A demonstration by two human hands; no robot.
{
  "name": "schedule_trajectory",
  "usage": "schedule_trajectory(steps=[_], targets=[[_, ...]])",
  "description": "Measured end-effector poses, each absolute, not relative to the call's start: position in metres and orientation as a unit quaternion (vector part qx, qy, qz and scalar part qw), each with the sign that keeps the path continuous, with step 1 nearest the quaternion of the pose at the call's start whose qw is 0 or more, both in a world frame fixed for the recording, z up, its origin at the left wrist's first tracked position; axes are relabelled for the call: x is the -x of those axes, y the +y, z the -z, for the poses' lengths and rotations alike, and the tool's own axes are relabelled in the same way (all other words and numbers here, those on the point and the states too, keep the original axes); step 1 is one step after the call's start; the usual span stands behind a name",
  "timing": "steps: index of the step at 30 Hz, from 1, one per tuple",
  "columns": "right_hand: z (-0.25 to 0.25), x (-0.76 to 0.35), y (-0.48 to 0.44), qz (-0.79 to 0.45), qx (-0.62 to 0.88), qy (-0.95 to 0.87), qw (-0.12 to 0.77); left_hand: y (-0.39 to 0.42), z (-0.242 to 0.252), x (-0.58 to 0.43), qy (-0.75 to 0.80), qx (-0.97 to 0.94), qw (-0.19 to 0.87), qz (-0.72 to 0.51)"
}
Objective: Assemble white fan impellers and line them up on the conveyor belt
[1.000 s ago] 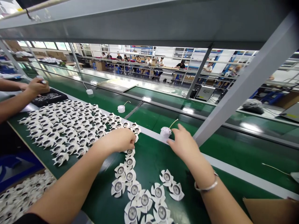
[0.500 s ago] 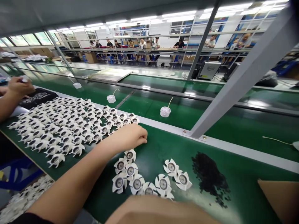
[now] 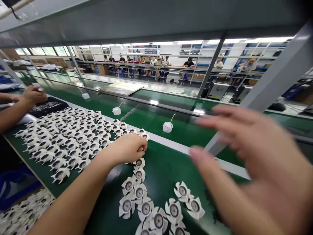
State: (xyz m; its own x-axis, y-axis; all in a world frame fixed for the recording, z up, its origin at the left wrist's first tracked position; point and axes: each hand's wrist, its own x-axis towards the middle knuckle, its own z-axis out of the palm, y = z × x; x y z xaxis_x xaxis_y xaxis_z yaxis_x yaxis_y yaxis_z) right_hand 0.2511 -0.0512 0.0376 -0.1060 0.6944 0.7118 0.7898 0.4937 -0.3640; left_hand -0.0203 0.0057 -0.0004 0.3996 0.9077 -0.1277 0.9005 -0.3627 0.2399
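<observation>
white fan blades [image 3: 145,209], left hand [image 3: 127,149] curled, grip unclear, right hand [image 3: 251,166] open, green belt [image 3: 161,176] beneath

Green conveyor belt [image 3: 156,182], seemingly plastic fan rotors [image 3: 70,137]

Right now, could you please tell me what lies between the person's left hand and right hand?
In the head view, a bare stretch of green conveyor belt lies between the left hand and the right hand.

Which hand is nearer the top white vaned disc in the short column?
Left. The left hand is just above the white vaned disc, nearly touching it; the right hand, blurred, is far to its right.
</observation>
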Motion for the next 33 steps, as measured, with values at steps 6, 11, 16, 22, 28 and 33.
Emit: schedule_trajectory(steps=[6,11,16,22,28,33], targets=[[-0.027,-0.286,0.036,0.082,0.670,-0.568,0.471,0.002,-0.002,0.023,0.567,-0.784,0.247,0.054],[-0.002,-0.299,0.055,0.055,0.682,-0.551,0.478,0.004,0.002,0.019,0.555,-0.792,0.252,0.032],[-0.006,-0.296,0.052,0.076,0.669,-0.556,0.488,0.010,0.011,0.013,0.533,-0.815,0.226,-0.012],[0.004,-0.300,0.059,0.049,0.617,-0.569,0.542,0.011,0.022,-0.004,0.488,-0.854,0.174,-0.049],[0.028,-0.343,0.086,-0.042,0.704,-0.481,0.520,0.009,0.025,-0.009,0.470,-0.869,0.144,-0.056],[0.057,-0.376,0.097,-0.009,0.857,-0.415,0.304,0.008,0.023,-0.009,0.472,-0.870,0.134,-0.050]])
